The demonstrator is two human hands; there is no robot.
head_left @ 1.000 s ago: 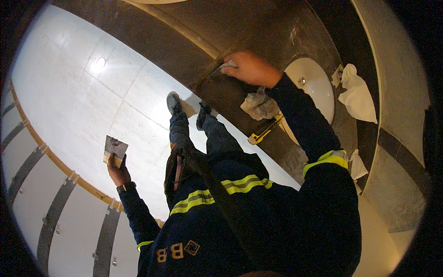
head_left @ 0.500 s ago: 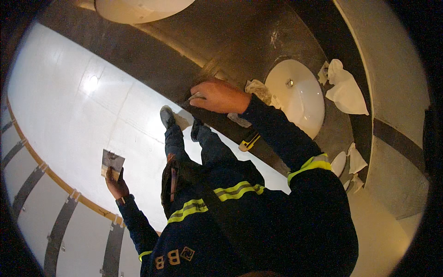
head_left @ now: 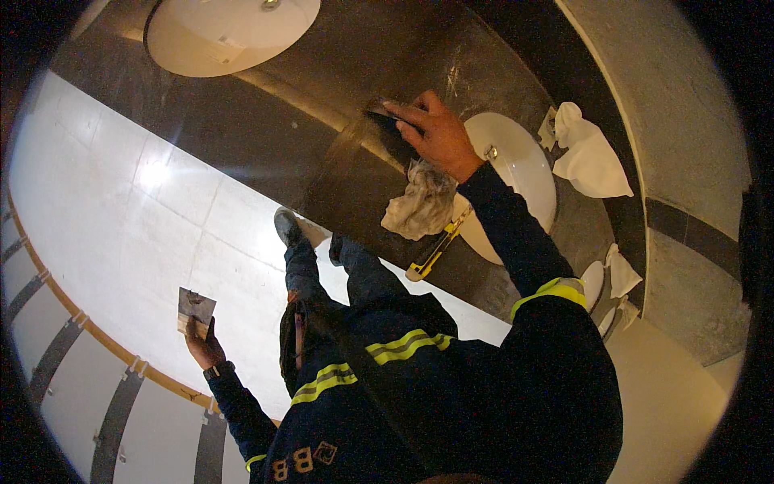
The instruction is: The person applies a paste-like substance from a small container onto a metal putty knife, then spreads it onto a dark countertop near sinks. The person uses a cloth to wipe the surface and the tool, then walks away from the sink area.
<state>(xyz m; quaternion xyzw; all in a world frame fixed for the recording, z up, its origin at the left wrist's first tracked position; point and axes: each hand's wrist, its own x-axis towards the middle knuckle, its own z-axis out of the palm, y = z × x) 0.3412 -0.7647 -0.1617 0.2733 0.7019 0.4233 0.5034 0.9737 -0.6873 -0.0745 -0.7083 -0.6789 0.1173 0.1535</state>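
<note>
My left hand (head_left: pixel 205 345) is closed round the handle of a wide putty knife (head_left: pixel 196 303), held out over the pale floor on the left. A dark smear of paste lies on its square metal blade. Over the dark countertop (head_left: pixel 322 97), my right hand (head_left: pixel 442 137) pinches a small, thin flat blade (head_left: pixel 382 106) at the surface beside a pale streak; its exact kind is hard to make out. A crumpled greyish plastic bag or rag (head_left: pixel 421 202) lies just below that hand. Next to it rests a yellow and black utility knife (head_left: pixel 434 248) near the counter's front edge.
A white oval basin (head_left: pixel 528 181) is set in the counter under my right forearm, and another basin (head_left: pixel 230 48) at the upper left. White crumpled paper (head_left: pixel 595 157) lies behind the nearer basin. Grey partition panels (head_left: pixel 81 387) line the lower left.
My right hand has moved up and away from the counter's front edge, uncovering the crumpled plastic and more of the utility knife. My left hand still holds the putty knife in nearly the same place.
</note>
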